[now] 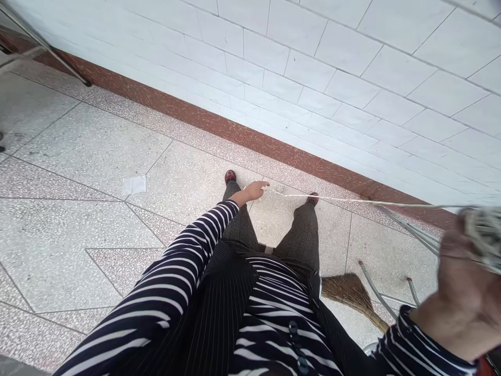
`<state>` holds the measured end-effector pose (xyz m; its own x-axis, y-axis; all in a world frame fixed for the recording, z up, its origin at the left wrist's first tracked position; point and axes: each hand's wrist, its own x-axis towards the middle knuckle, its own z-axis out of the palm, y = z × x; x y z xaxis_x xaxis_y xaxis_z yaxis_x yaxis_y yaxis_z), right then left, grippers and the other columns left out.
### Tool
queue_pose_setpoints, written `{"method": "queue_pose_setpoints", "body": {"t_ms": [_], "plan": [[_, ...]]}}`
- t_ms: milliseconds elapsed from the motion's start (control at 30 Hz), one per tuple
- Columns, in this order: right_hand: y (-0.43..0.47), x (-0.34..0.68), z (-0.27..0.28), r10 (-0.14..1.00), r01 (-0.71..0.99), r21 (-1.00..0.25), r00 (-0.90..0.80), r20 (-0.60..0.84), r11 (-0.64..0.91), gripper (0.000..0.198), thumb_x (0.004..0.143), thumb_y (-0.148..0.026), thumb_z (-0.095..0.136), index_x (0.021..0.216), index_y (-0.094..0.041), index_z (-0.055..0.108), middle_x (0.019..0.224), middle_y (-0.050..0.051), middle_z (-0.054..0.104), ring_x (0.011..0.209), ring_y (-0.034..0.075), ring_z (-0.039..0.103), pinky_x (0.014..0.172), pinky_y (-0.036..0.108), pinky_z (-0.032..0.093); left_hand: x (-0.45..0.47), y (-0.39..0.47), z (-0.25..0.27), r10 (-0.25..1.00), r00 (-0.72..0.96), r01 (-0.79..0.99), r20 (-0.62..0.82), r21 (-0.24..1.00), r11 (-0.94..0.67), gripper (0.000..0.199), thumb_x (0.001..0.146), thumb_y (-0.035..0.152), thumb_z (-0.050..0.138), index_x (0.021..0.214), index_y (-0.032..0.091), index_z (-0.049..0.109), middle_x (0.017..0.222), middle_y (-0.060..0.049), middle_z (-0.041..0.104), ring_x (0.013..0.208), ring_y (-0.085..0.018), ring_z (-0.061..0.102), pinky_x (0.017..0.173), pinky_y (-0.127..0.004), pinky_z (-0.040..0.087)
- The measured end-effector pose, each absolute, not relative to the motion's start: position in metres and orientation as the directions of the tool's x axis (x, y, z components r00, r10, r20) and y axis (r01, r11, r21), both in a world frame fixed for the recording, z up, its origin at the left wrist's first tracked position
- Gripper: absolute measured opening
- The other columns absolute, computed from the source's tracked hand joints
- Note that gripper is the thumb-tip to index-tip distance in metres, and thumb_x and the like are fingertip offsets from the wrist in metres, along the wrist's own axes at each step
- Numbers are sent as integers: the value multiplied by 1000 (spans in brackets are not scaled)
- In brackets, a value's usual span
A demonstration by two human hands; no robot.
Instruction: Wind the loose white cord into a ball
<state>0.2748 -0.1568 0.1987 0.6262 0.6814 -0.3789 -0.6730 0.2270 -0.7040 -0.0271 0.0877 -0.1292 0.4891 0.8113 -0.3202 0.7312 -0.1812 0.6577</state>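
My left hand (253,192) is closed on one end of a thin white string (344,199), low in front of my legs. Some loose white strands show beside its fingertips. From there the string runs taut to the right, towards my raised right hand (464,282) at the edge of the view. That hand is closed around a ball of whitish string (485,235), blurred and partly cut off by the frame. The right fingers are partly hidden.
A white tiled wall (297,62) with a reddish-brown skirting (188,117) runs ahead. On the speckled floor lie a white paper (134,185) and a straw broom (348,292). Metal legs stand at right (407,303), and a metal frame (50,49) at upper left.
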Motion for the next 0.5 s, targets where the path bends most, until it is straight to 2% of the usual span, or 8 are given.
{"method": "queue_pose_setpoints", "body": {"t_ms": [67,100,167,233,333,433,500], "plan": [[-139,258,189,806,-418,-847,591,21,328,42,69,-27,66,110,-31,75,140,-8,66,131,21,60,90,28,61,-11,86,-114,804,534,662,-262,721,-204,48,88,9,50,132,16,65,140,-11,64,124,-23,62,109,-32,47],[-128,249,183,872,-374,-886,485,64,273,41,69,-25,66,109,-29,75,140,-3,66,134,22,58,94,30,61,-2,83,-103,797,561,600,-222,773,-207,45,90,11,49,132,16,66,139,-11,65,125,-24,62,110,-33,46],[-106,235,171,952,-379,-915,305,19,139,46,64,-22,68,110,-29,73,136,3,68,135,27,57,103,41,57,17,76,-76,780,614,407,-117,894,-186,40,96,17,48,131,17,66,137,-12,66,126,-23,61,110,-35,47],[-85,223,160,971,-380,-925,220,-91,0,50,62,-21,70,111,-29,72,131,4,70,132,31,59,107,51,54,34,66,-46,771,637,156,4,979,-134,38,99,25,50,133,18,65,135,-12,67,124,-22,62,109,-37,47],[-58,210,150,979,-355,-926,103,-173,-126,50,60,-19,72,110,-27,72,123,4,73,127,32,62,105,55,55,51,50,-6,794,588,-128,153,987,-95,36,102,35,52,130,20,67,131,-11,69,125,-22,61,108,-39,46],[-39,202,149,986,-330,-931,13,-167,-153,50,62,-18,73,112,-26,70,120,4,74,126,32,63,103,55,56,55,40,16,796,570,-217,203,972,-92,37,97,45,59,116,16,73,114,-9,75,111,-21,66,102,-37,48],[-33,202,151,987,-323,-934,1,-160,-151,53,62,-17,73,114,-26,69,120,4,74,125,32,63,102,55,56,51,38,19,792,571,-180,216,974,-136,38,95,49,60,97,13,76,98,-7,76,97,-19,68,95,-34,49]]}}
